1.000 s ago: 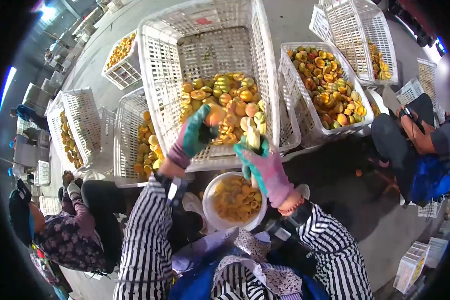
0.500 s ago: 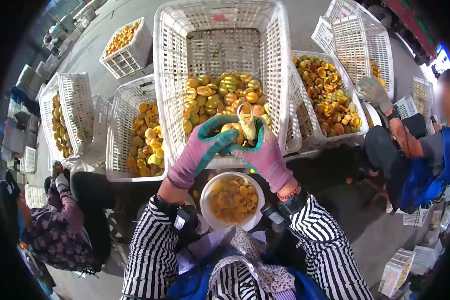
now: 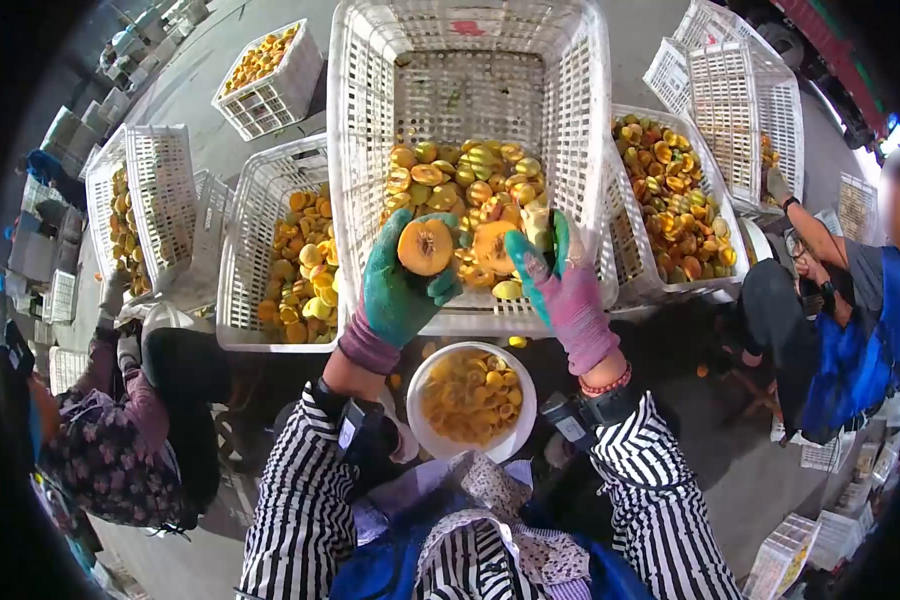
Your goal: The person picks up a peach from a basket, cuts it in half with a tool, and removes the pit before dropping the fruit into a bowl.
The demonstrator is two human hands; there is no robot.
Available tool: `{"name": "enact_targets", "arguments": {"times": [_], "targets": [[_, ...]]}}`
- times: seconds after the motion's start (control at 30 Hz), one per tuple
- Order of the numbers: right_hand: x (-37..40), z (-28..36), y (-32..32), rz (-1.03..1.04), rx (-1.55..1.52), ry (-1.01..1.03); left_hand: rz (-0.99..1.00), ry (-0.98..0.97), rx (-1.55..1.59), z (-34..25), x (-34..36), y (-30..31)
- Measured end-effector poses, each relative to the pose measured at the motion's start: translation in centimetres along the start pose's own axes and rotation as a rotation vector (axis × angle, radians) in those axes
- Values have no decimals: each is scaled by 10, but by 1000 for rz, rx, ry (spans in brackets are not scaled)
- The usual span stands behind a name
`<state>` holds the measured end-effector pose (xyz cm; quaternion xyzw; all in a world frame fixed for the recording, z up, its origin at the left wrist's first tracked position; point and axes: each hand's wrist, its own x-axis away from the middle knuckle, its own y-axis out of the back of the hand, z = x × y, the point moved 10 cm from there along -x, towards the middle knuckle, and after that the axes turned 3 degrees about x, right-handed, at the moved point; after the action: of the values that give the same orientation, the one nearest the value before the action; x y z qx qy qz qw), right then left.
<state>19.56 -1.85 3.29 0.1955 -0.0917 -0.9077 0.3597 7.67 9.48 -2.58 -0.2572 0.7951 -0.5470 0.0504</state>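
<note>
Left hand [image 3: 400, 285], in a green-palmed glove, is gripping the left half [image 3: 425, 247] of a split orange fruit, with the cut face turned up toward the camera and the pit hollow showing. Right hand [image 3: 568, 292], in a pink glove, is clamping the right half [image 3: 492, 247], cut face also up. A pale thing is sitting by its thumb, can't tell what. The hands are held apart, with the two halves just beside each other between them, maybe touching. Both are hovering over the near rim of the big white crate [image 3: 490, 90], above the fruit pile [image 3: 460, 175]. The halves are round, so no long axis. A white bowl [image 3: 414, 395] of cut halves is sitting straight down on the near side, between the forearms, about equally close to each hand. More fruit crates are sitting left [image 3: 270, 170] and right [image 3: 625, 260]. Other people are sitting at far left [image 3: 120, 450] and far right [image 3: 850, 300].
</note>
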Motion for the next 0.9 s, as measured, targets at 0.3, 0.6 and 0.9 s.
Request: {"name": "enact_targets", "arguments": {"times": [0.3,0.6,0.9], "targets": [[36,32,-48,272,340,130,-144,-112,-326,0,7,-16],[46,21,-54,331,517,156,-71,-446,-1104,-21,19,-29],[50,32,-59,473,284,105,31,-684,-1365,-31,37,-64]]}}
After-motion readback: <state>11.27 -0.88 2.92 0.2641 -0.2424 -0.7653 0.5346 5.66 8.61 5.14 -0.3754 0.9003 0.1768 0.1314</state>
